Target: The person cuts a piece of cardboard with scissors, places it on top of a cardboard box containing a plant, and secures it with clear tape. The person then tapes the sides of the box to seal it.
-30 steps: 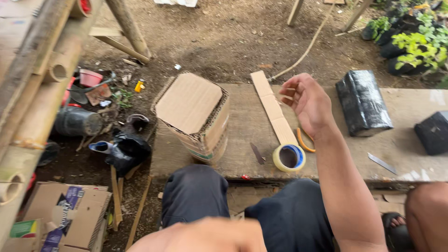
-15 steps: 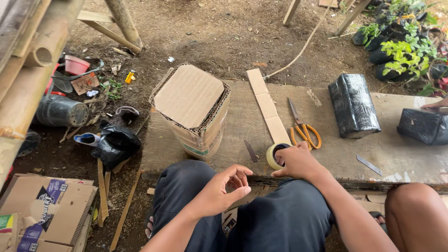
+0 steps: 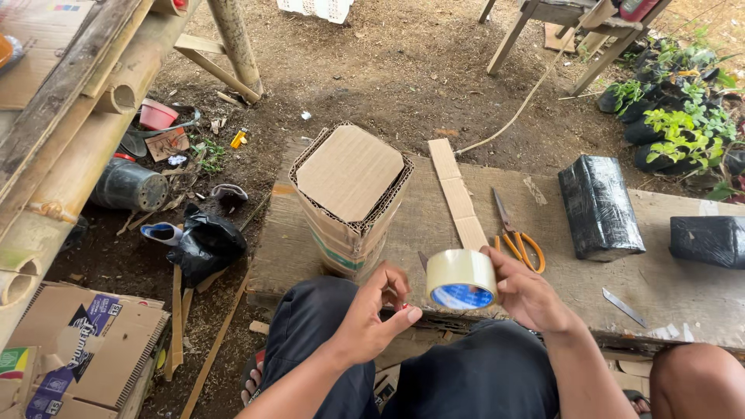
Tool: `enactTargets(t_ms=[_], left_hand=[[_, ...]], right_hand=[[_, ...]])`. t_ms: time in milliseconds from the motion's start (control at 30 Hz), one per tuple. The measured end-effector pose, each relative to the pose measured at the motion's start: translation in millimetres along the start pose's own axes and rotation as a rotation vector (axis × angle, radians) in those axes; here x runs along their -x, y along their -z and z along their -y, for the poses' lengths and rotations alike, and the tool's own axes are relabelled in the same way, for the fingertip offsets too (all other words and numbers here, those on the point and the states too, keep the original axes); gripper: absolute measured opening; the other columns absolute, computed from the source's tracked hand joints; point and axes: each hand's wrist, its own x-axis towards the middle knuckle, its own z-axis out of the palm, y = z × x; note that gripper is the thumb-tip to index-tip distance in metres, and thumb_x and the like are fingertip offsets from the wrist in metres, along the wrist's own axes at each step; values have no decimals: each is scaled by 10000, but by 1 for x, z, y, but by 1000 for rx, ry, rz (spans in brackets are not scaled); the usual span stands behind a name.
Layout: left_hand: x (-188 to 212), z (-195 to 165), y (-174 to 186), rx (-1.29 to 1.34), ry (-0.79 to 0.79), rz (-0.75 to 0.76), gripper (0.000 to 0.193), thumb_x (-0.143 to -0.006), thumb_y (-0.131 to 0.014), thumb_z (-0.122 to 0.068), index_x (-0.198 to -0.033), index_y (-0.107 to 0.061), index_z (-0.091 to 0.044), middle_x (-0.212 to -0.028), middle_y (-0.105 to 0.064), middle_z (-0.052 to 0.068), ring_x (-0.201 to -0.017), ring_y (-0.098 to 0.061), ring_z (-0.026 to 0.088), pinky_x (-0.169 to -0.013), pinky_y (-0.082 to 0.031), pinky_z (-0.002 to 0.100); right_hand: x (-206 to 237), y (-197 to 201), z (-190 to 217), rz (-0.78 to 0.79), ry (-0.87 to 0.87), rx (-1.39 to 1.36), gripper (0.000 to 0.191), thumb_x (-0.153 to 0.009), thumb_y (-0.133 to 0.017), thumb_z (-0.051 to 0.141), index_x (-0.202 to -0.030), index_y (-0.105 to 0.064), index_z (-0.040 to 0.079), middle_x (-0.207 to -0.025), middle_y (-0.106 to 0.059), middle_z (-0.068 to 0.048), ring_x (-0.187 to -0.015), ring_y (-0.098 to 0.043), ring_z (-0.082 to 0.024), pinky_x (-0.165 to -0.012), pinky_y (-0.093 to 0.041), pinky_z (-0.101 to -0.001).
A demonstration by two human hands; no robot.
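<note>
Right hand (image 3: 531, 299) holds a tape roll (image 3: 461, 279) by its side, fingers wrapped round it, above the person's lap, just in front of the bench (image 3: 683, 287) edge. Left hand (image 3: 376, 314) sits just left of the roll, thumb & forefinger pinched narrow; can't tell if tape's between them. On the bench: cardboard box (image 3: 351, 194) w/ flap on top, card strip (image 3: 458, 194) beside it, orange scissors (image 3: 516, 233) right of strip, two black wrapped blocks (image 3: 599, 206) further right.
</note>
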Motion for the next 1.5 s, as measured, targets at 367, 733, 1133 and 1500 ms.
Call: enactTargets(t_ms=[367, 733, 1133, 1500], left_hand=[[9, 4, -5, 3, 226, -83, 440, -1067, -432, -330, -1374, -589, -57, -1213, -555, 38, -1024, -585, 120, -849, -498, 271], [10, -11, -10, -274, 64, -22, 334, -1067, -505, -221, -1193, -711, 10, -1054, -631, 79, -988, -630, 173, -907, -500, 296], [5, -13, -10, -198, 65, -122, 181, -967, -647, -79, -1092, -747, 5, -1141, -753, 86, -1029, -741, 161, -902, -594, 285], [9, -18, -11, -358, -36, -64, 213, -950, -685, -61, -1144, -734, 8, -1114, -708, 106, -983, -726, 201, -867, -573, 294]], right_hand=[[-1, -10, -16, 165, -144, 385, 363, -854, -520, 220, -1124, -548, -20, -961, -455, -54, -892, -450, -177, -811, -381, -315], [0, -37, 0, 232, -137, 716, 247, -808, -509, 141, -1020, -567, 29, -889, -516, -60, -843, -505, -168, -777, -432, -321], [1, -53, 16, 179, -172, 780, 284, -748, -594, 104, -1019, -636, 27, -880, -658, -73, -858, -609, -163, -794, -495, -316], [0, -57, 17, 154, -182, 899, 315, -776, -636, 171, -1066, -655, 49, -923, -687, -79, -861, -640, -189, -800, -519, -335]])
